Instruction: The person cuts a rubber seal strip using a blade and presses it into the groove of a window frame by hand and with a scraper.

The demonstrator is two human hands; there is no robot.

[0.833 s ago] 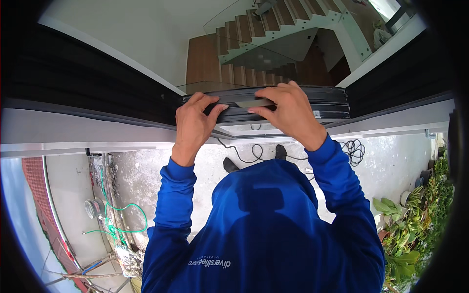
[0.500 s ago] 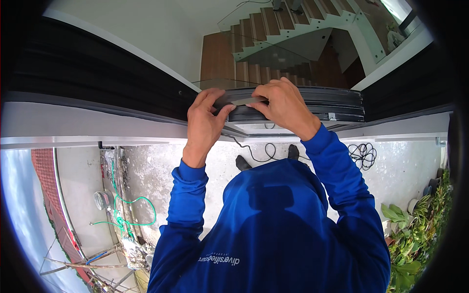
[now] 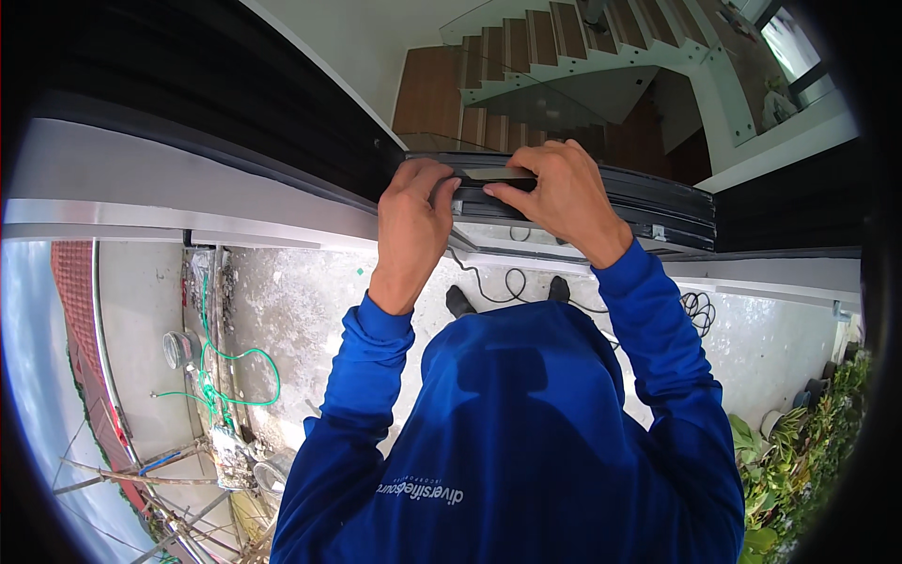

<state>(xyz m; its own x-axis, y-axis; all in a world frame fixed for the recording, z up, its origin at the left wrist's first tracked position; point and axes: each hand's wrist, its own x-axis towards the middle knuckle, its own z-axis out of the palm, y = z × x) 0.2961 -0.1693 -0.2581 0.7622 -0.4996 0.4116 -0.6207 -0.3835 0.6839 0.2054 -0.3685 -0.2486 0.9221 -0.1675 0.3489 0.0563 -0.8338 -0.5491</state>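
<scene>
A black grooved window frame rail (image 3: 648, 193) runs crosswise in front of me. Over its left part lies a thin, flat, light grey strip (image 3: 493, 174); its exact kind does not show. My right hand (image 3: 568, 193) pinches the strip's right end between thumb and fingers. Beside the strip's left end, my left hand (image 3: 413, 221) is closed, thumb toward the bent fingers, at the rail's left corner. What lies between those fingers is hidden.
Beyond the rail is a staircase (image 3: 526, 42) with glass sides. Below are a concrete floor (image 3: 310, 291), a black cable (image 3: 507, 287) and my feet. A green hose (image 3: 268, 362) lies at left, near wooden poles (image 3: 141, 475). Plants (image 3: 789, 470) grow at right.
My view has shifted, and the rail and both hands sit slightly farther right and higher. The left fingers have drawn a little away from the strip, showing more of its left end.
</scene>
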